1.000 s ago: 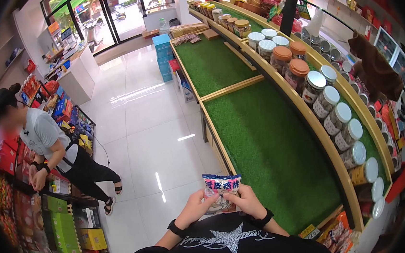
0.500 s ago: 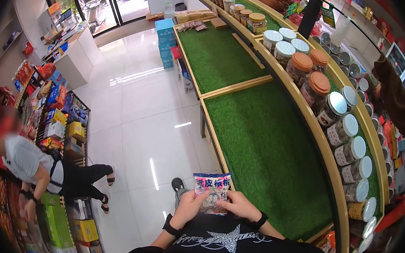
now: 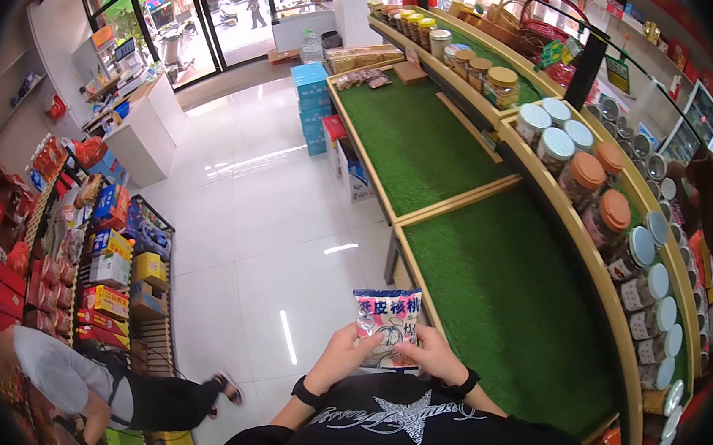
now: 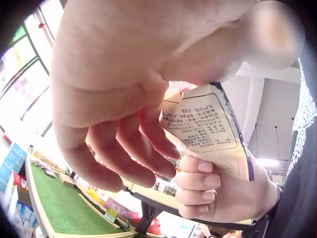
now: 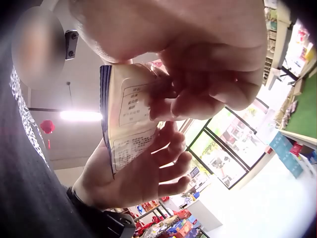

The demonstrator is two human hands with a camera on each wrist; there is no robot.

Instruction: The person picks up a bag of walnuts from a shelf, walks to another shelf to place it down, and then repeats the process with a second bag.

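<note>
The left hand (image 3: 341,358) and right hand (image 3: 436,358) are pinching the packet (image 3: 392,314) by its sides, the apt hold; it is likely handling light, soft.

A green-turfed counter (image 3: 497,278) is edged in pale wood, with some small packets (image 3: 363,79) laid out at its far end. Pale-lidded jars (image 3: 657,281) are lined up along the raised ledge (image 3: 615,301), a few orange-lidded jars (image 3: 583,175) mixed in. Blue boxes (image 3: 313,112) are stacked just beside the counter. Over on the left, shelves (image 3: 152,346) are crammed with boxed goods (image 3: 111,269), and a person (image 3: 117,392) in a pale T-shirt (image 3: 50,355) is seen bent over there.
</note>
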